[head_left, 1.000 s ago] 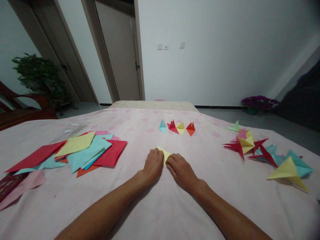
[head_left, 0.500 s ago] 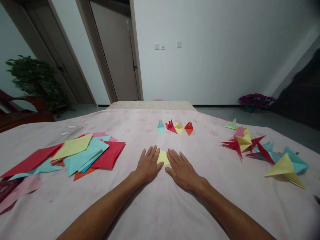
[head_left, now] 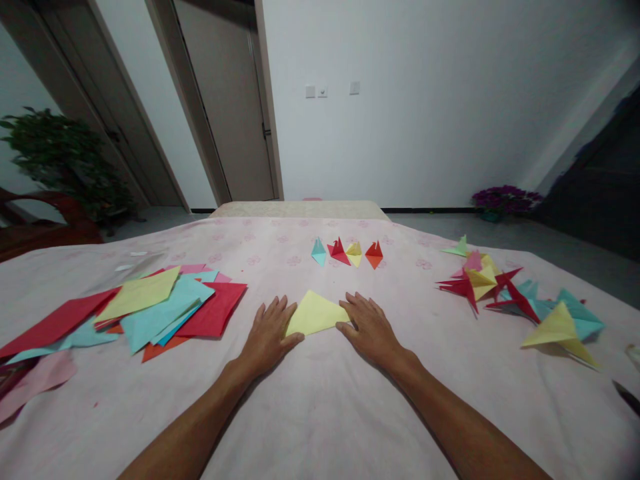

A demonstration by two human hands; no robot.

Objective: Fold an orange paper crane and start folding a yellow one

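Observation:
A pale yellow paper point(head_left: 319, 313), folded into a triangle, lies flat on the cloth-covered table with its point facing away from me. My left hand point(head_left: 271, 329) rests palm down over its left corner, fingers stretched out and the thumb along the lower edge. On the opposite corner lies my right hand point(head_left: 369, 329), also flat, with its fingers a little apart. Beyond the sheet stand small folded paper cranes: a light blue one point(head_left: 319, 251), a red one point(head_left: 339, 251), a yellow one point(head_left: 355, 253) and an orange-red one point(head_left: 374, 254).
To the left is a loose pile of coloured paper sheets point(head_left: 170, 307). Larger folded paper shapes point(head_left: 560, 330) in yellow, red and blue are heaped at the right. A dark object point(head_left: 627, 397) shows at the right edge. The pink-flowered tablecloth point(head_left: 320, 413) covers the table.
Both hands have slid apart, the left one leftward and the right one slightly rightward. Much more of the yellow folded paper between them is now uncovered.

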